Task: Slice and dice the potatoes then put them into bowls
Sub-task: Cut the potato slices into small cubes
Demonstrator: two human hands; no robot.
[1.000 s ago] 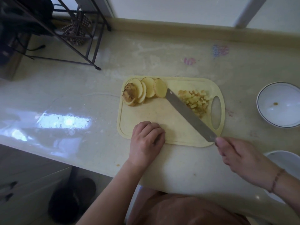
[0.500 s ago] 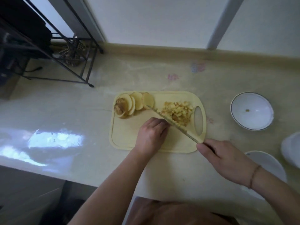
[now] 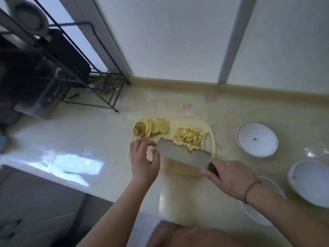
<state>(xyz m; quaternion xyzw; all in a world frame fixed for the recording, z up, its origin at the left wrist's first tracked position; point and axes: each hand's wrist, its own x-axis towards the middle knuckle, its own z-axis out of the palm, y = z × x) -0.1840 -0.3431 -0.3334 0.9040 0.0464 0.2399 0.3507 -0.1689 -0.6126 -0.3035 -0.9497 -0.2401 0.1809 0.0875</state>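
Observation:
A pale yellow cutting board [image 3: 179, 168] lies on the counter. Round potato slices [image 3: 157, 128] lean in a row at its far left, next to a skin-covered end piece [image 3: 138, 130]. A heap of diced potato [image 3: 189, 138] sits at its far right. My right hand [image 3: 229, 177] grips the handle of a cleaver [image 3: 183, 154]. The blade is tilted with its broad flat side up and its far edge against the dice. My left hand [image 3: 143, 158] hovers at the blade's tip with fingers and thumb loosely curved; I see nothing held in it.
A white bowl [image 3: 239, 139] with a dark rim stands right of the board, with one small speck inside. A second white bowl [image 3: 309, 182] sits near the right edge, and a third white dish [image 3: 258, 215] lies under my right wrist. A black wire rack [image 3: 106, 97] stands at the back left.
The cleaver has turned from edge-down to flat side up beside the dice. My left hand has lifted from a fist on the board to curved fingers at the blade tip. The view has tilted upward.

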